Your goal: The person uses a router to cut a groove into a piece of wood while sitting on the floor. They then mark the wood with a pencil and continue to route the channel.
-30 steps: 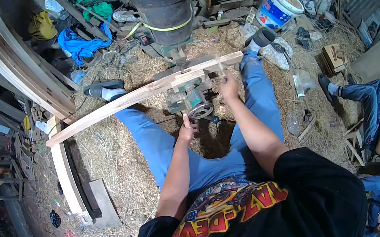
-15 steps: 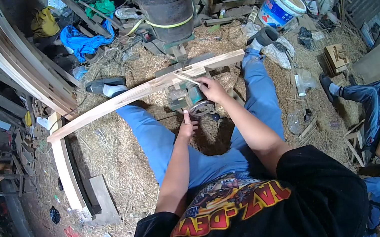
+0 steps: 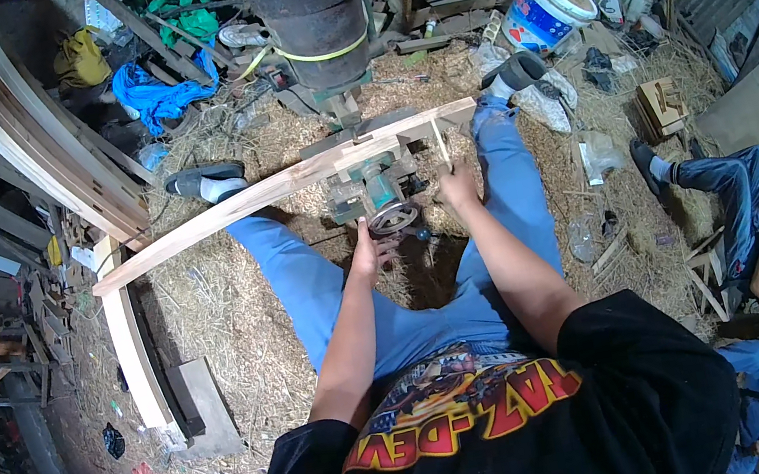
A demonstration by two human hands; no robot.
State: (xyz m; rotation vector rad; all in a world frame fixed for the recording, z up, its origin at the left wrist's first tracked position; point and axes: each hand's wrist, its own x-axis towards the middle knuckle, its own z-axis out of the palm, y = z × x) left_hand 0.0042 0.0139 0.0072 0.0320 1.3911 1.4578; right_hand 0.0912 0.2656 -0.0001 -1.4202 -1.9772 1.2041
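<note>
A long, slightly curved wooden beam (image 3: 260, 193) lies across a floor-standing machine (image 3: 381, 186) with a green body, between my legs. My right hand (image 3: 459, 186) is closed around a thin wooden stick (image 3: 440, 139), which points away from me toward the beam's right part. My left hand (image 3: 369, 256) is just left of the machine's round handwheel (image 3: 394, 218), its thumb raised and fingers apart; whether it touches the wheel is hard to tell. A dark ball-ended handle (image 3: 422, 234) sticks out beside the wheel.
A dark motor housing (image 3: 312, 25) with a yellow strap stands behind the beam. Curved boards (image 3: 29, 146) lean at the left, near a blue cloth (image 3: 156, 94). At the back right is a white bucket (image 3: 547, 7). Other people (image 3: 736, 184) sit at the right. Shavings cover the floor.
My right hand has moved right and nearer me, swinging the stick from a leftward slant over the beam to nearly upright in view. My left hand's fingers have spread and shifted slightly left.
</note>
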